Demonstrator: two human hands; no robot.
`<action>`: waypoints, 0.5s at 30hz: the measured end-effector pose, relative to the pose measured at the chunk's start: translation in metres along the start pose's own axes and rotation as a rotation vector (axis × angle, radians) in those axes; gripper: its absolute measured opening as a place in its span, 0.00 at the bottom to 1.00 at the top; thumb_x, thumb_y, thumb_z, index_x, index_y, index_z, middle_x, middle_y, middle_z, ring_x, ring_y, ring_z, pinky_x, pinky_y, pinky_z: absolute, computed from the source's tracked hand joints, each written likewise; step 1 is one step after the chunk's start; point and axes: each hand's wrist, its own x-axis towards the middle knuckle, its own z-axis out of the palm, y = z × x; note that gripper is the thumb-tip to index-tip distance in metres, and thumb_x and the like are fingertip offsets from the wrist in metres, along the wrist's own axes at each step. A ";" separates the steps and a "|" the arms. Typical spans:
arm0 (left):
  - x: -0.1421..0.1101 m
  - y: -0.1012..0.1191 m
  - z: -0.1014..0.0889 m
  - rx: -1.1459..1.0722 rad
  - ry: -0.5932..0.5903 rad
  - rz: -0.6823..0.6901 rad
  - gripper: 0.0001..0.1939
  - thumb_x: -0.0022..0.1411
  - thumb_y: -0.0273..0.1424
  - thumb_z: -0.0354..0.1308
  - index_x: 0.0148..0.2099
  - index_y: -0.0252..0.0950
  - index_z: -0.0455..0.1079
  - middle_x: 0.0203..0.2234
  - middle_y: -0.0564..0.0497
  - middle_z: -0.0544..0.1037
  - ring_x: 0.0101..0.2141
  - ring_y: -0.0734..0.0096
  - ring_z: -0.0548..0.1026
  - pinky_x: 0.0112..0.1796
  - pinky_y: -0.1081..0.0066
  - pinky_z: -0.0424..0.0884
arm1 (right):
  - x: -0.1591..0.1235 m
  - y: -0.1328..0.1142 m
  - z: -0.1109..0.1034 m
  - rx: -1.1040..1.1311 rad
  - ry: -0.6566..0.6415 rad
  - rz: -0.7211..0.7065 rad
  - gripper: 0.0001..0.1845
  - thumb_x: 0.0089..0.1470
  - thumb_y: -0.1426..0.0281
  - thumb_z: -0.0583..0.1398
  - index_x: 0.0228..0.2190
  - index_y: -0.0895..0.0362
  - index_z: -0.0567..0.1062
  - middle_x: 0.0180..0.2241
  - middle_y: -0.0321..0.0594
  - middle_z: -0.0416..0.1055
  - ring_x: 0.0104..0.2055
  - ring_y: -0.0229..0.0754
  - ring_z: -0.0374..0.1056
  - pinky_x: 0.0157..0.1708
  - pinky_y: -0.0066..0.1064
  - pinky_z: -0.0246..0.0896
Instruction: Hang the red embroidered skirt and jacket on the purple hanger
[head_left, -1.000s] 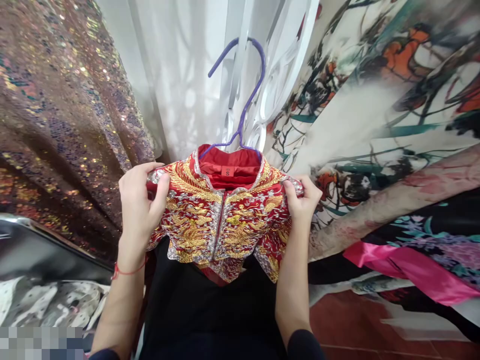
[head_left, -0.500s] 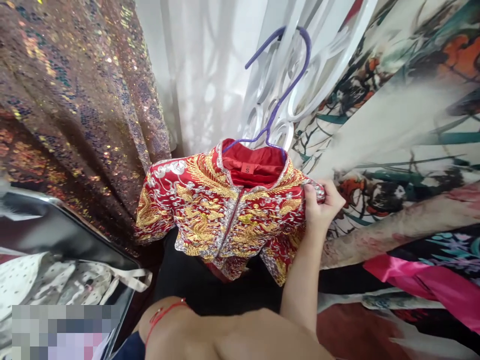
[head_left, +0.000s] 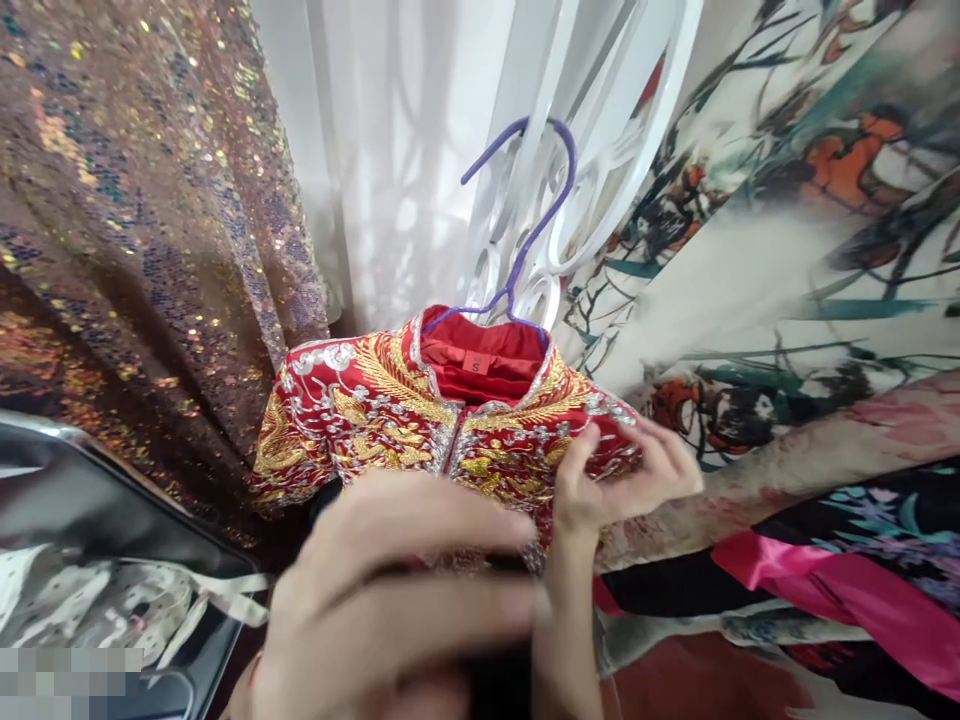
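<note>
A red jacket [head_left: 390, 425] with gold and silver embroidery hangs on a purple hanger [head_left: 536, 235]. Its stand collar is open, and a small red size label [head_left: 476, 363] marked S shows inside. My right hand [head_left: 619, 485] is at the jacket's right-hand shoulder, thumb and fingers spread apart against or just in front of the cloth. Close to the camera, my left hand [head_left: 375, 600] is blurred by motion. Its fingers stretch to the right, apart, with nothing visible in them, and it covers the jacket's lower front.
The hanger hooks over a white scrollwork frame [head_left: 637, 180]. At left hangs a sequined curtain [head_left: 150, 200]; below it stands a dark chair or case with a metal rim [head_left: 112, 470], bearing dotted cloth [head_left: 112, 595]. Floral fabric [head_left: 750, 300] and a pink satin band [head_left: 847, 590] fill the right.
My left hand has risen from the bottom edge to in front of the jacket. My right hand has loosened its pinch on the shoulder and spread its fingers. The view has shifted slightly.
</note>
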 end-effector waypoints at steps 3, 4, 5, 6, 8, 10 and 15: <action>0.057 -0.028 0.027 -0.032 0.128 0.091 0.25 0.62 0.31 0.61 0.59 0.59 0.70 0.56 0.53 0.77 0.56 0.52 0.73 0.55 0.43 0.72 | -0.010 -0.041 -0.004 0.257 -0.252 -0.014 0.11 0.56 0.78 0.62 0.39 0.51 0.74 0.29 0.37 0.73 0.29 0.40 0.70 0.30 0.34 0.66; 0.071 -0.036 0.037 -0.020 0.139 0.109 0.23 0.62 0.29 0.61 0.57 0.54 0.72 0.59 0.51 0.75 0.59 0.51 0.70 0.58 0.43 0.69 | -0.013 -0.054 -0.003 0.326 -0.372 0.044 0.08 0.57 0.77 0.61 0.37 0.52 0.74 0.26 0.34 0.73 0.25 0.37 0.68 0.26 0.31 0.64; 0.082 -0.043 0.045 -0.004 0.128 0.118 0.19 0.63 0.29 0.62 0.55 0.50 0.73 0.64 0.48 0.70 0.63 0.48 0.66 0.60 0.41 0.65 | -0.016 -0.067 -0.001 0.377 -0.484 0.142 0.05 0.59 0.75 0.60 0.35 0.53 0.74 0.25 0.34 0.74 0.22 0.35 0.68 0.24 0.29 0.63; 0.089 -0.049 0.052 0.016 0.111 0.119 0.16 0.64 0.30 0.62 0.53 0.47 0.74 0.67 0.47 0.65 0.67 0.45 0.60 0.61 0.40 0.62 | -0.019 -0.078 0.002 0.421 -0.578 0.270 0.03 0.60 0.73 0.60 0.35 0.53 0.74 0.25 0.34 0.74 0.21 0.34 0.67 0.22 0.27 0.62; 0.095 -0.058 0.062 0.040 0.078 0.118 0.09 0.65 0.31 0.62 0.48 0.45 0.75 0.71 0.47 0.58 0.70 0.41 0.53 0.62 0.37 0.57 | -0.022 -0.094 0.009 0.482 -0.706 0.531 0.05 0.62 0.67 0.59 0.36 0.55 0.74 0.26 0.34 0.75 0.20 0.33 0.68 0.20 0.26 0.62; 0.094 -0.063 0.068 0.057 0.074 0.132 0.05 0.65 0.30 0.62 0.43 0.44 0.75 0.71 0.47 0.58 0.70 0.41 0.53 0.61 0.38 0.56 | -0.023 -0.103 0.016 0.513 -0.757 0.723 0.09 0.61 0.62 0.59 0.36 0.55 0.74 0.27 0.35 0.76 0.21 0.33 0.68 0.20 0.25 0.62; 0.087 -0.067 0.069 0.067 0.119 0.224 0.04 0.66 0.27 0.61 0.40 0.43 0.72 0.65 0.47 0.69 0.68 0.48 0.58 0.59 0.44 0.57 | -0.021 -0.108 0.020 0.691 -0.688 1.005 0.14 0.59 0.57 0.61 0.30 0.55 0.72 0.23 0.34 0.73 0.20 0.34 0.68 0.19 0.26 0.63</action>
